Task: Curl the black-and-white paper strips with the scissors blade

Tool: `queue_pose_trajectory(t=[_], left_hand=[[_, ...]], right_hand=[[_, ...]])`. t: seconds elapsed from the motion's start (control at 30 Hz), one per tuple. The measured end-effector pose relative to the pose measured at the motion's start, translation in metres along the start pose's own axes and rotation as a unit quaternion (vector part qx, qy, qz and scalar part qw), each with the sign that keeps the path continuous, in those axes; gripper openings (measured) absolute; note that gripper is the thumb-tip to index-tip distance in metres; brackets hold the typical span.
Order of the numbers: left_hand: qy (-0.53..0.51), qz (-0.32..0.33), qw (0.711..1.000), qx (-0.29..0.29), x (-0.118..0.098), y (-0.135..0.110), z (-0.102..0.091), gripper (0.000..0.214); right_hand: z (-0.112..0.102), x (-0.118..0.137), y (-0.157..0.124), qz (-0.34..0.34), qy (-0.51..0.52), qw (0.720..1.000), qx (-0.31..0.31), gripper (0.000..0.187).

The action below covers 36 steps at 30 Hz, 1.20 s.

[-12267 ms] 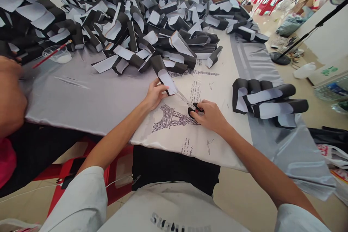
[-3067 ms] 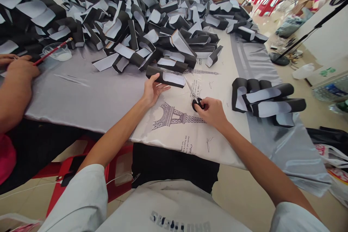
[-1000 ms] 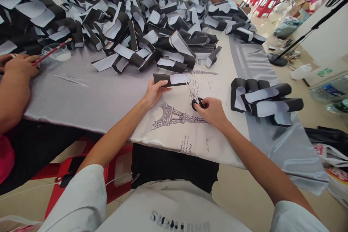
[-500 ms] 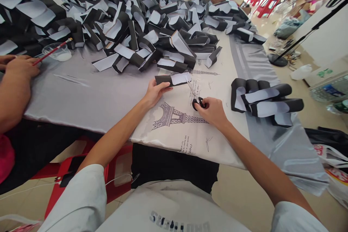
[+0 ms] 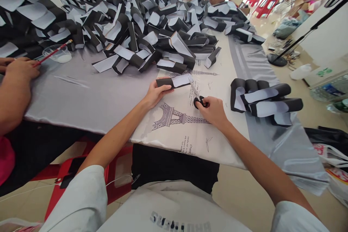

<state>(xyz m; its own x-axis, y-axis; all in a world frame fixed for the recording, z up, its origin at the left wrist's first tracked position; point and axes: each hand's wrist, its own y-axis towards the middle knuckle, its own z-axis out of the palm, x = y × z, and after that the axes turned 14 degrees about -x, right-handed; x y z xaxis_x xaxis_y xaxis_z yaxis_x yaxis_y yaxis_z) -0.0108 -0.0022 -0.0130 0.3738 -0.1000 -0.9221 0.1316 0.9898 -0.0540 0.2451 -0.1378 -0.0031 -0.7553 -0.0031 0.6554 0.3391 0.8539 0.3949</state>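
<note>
My left hand (image 5: 155, 93) is closed on one end of a folded black and white paper piece (image 5: 174, 81), held flat just above the table. My right hand (image 5: 212, 110) grips the black handles of a pair of scissors (image 5: 196, 95), whose blades point up at the white right end of that piece. Both hands work over a pale cloth printed with an Eiffel Tower drawing (image 5: 174, 116).
A big heap of black and white folded pieces (image 5: 130, 21) fills the far half of the table. A small stack of them (image 5: 265, 102) lies to my right. A person's arm (image 5: 12, 87) at left holds a red brush over a clear cup (image 5: 57, 53). Two people sit at the far end.
The paper piece has been turned from pointing away to lying crosswise, and has shifted slightly right. The scissors stay at its right end, the blades now reaching its white edge.
</note>
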Motion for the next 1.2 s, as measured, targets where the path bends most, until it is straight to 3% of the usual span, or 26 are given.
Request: queue_pose_trajectory(t=[0.27, 0.57, 0.83, 1.2], left_hand=[[0.012, 0.002, 1.000, 0.000, 0.001, 0.001, 0.000, 0.054], [0.010, -0.001, 1.000, 0.000, 0.002, 0.001, 0.000, 0.053], [0.003, -0.009, 1.000, -0.002, 0.002, 0.001, 0.000, 0.054], [0.009, -0.005, 1.000, 0.006, 0.002, 0.001, 0.001, 0.052]], right_hand=[[-0.004, 0.011, -0.004, 0.006, 0.007, 1.000, 0.009, 0.045], [0.002, -0.003, 0.001, -0.008, -0.010, 1.000, 0.003, 0.050], [-0.002, 0.006, -0.002, 0.012, 0.005, 1.000, 0.000, 0.041], [0.002, 0.002, -0.002, 0.002, 0.000, 1.000, 0.014, 0.046]])
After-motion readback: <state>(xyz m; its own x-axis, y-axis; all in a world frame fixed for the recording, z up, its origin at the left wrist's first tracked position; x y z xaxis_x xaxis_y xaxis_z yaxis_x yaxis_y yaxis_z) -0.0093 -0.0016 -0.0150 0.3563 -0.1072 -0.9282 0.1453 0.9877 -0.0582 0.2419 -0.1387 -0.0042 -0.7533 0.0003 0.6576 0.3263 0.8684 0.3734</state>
